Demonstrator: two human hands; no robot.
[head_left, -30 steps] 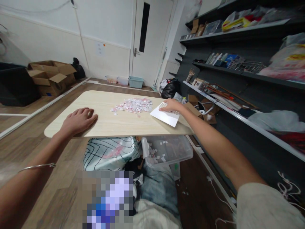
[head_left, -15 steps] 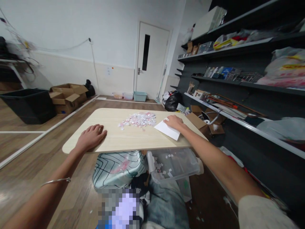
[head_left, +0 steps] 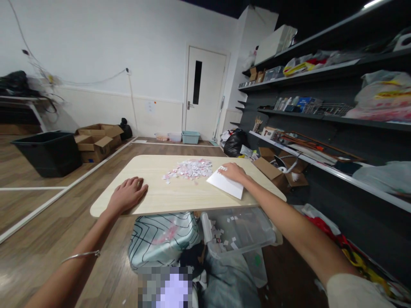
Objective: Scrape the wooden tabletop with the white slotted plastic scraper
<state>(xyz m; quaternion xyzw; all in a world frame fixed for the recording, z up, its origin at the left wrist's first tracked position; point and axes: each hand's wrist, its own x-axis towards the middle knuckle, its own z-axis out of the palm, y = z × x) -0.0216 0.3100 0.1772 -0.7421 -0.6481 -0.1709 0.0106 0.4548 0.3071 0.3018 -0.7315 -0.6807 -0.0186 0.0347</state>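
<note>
My left hand [head_left: 127,194] lies flat, palm down, fingers spread, on the near left part of a light wooden table [head_left: 167,199]. My right hand [head_left: 231,172] rests on the far corner of a white sheet of paper [head_left: 226,184] lying on the table's right side, fingers pressed onto it. A heap of small white and pink paper scraps [head_left: 190,168] sits on the tabletop just left of the sheet, between the two hands.
Under the table's near edge stand a clear plastic tub [head_left: 240,231] with paper scraps in it and a patterned cushion [head_left: 163,239]. Dark shelving [head_left: 321,128] runs along the right. Cardboard boxes [head_left: 96,143] and a black bin [head_left: 48,152] stand at the left; a door [head_left: 204,92] is behind.
Both hands keep their places on the table. The view has tilted upward and drawn back, so the table sits lower in frame and more wall and shelving show.
</note>
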